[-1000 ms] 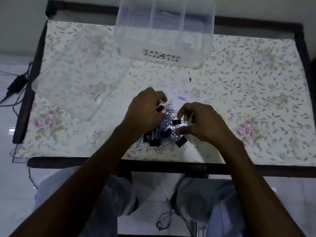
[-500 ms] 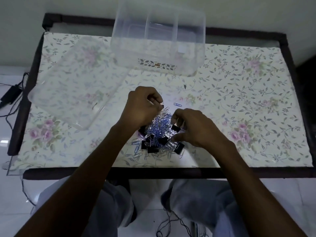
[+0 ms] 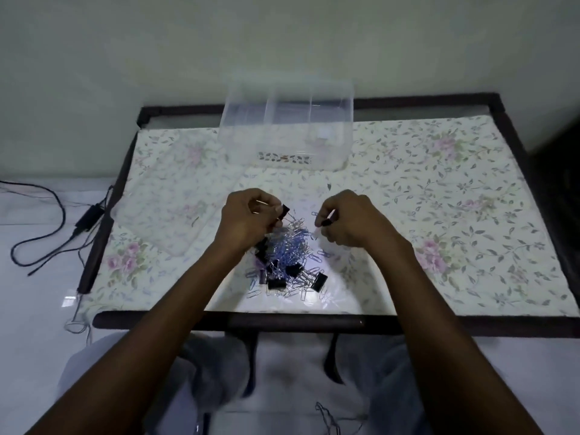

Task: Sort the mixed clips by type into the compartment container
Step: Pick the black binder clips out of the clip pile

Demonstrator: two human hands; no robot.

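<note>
At frame centre, the left hand [image 3: 248,219] pinches a black binder clip [image 3: 284,211]; the right hand [image 3: 351,221] pinches another small dark clip [image 3: 328,221]. The clip pile [image 3: 290,262] lies between them on the table [image 3: 439,189], the clear compartment container [image 3: 287,133] above.

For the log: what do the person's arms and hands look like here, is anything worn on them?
Both arms are bare along their whole visible length, with no sleeves in frame. The left hand and right hand wear no gloves, and no watch, bracelet or ring can be made out, though the light is dim. The lap below shows light grey-blue trousers.
</note>
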